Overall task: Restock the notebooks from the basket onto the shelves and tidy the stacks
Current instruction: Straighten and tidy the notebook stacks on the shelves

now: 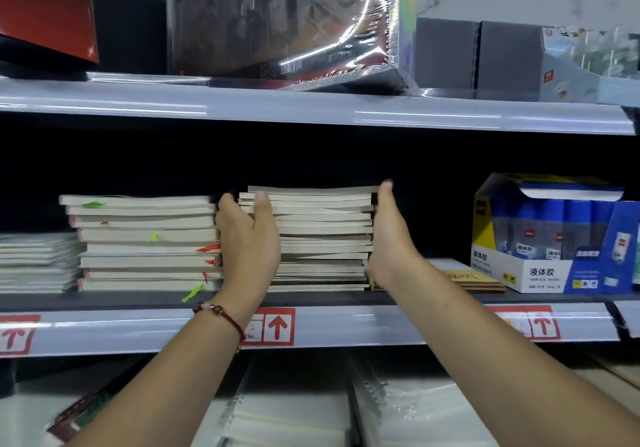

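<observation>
- Head view: shop shelving fills the frame, with a grey middle shelf (311, 297) carrying the goods and a glossy price rail (346, 325) along its front bearing red arrow labels.
- At the centre stands a stack of notebooks (322, 239), pale page edges facing out, its layers slightly uneven.
- The left hand (249, 239) presses the stack's 9 o'clock side, thumb laid over the front edges near the top and the other fingers curled round behind; a red cord bracelet (221, 315) sits on that wrist.
- The right hand (388, 235) lies flat against the stack's 3 o'clock side, fingers straight and pointing up: a wide, open grip.
- Just at 9 o'clock of the left hand stands a second stack (145, 242) with coloured ribbon markers, and further that way a lower grey pile (38, 261).
- At 3 o'clock of the centre sits a blue-and-white glue box (554, 235), with thin brown booklets (474, 280) lying between it and the right hand.
- At 12 o'clock, the upper shelf (311, 107) holds a shrink-wrapped spiral book (287, 21).
</observation>
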The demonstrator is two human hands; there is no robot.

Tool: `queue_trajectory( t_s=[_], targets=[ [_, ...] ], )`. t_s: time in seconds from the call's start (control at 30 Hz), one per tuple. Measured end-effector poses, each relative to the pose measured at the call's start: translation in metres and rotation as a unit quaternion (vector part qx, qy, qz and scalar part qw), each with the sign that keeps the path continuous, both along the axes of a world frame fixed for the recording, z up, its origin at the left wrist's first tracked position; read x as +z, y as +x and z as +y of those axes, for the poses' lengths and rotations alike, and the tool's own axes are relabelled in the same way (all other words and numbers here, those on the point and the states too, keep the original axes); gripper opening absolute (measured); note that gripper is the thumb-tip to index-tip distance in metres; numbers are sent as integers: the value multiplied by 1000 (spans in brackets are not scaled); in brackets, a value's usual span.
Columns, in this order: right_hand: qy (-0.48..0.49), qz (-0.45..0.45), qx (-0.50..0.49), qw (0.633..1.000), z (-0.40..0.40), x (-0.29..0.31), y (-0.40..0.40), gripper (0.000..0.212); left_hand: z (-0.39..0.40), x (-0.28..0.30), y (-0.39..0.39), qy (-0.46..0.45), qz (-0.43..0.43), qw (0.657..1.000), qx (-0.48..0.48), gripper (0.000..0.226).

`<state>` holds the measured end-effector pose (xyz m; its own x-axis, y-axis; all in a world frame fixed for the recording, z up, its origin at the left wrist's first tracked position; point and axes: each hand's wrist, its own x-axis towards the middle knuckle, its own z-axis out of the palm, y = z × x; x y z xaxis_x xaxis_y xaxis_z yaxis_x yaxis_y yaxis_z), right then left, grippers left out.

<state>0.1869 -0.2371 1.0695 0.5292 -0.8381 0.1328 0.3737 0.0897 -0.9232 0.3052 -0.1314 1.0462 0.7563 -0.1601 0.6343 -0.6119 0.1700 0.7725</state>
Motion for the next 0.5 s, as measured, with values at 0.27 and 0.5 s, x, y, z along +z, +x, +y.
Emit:
queue_trajectory(
  t_s=[0.27,0.5],
  targets=[
    [57,-63,19,996,-11,-1,-4,69,10,-11,-19,208,-450,846,197,65],
    [-4,14,-6,1000,-6,-1,10,64,-13,-7,18,312,-477,778,264,68]
  ],
)
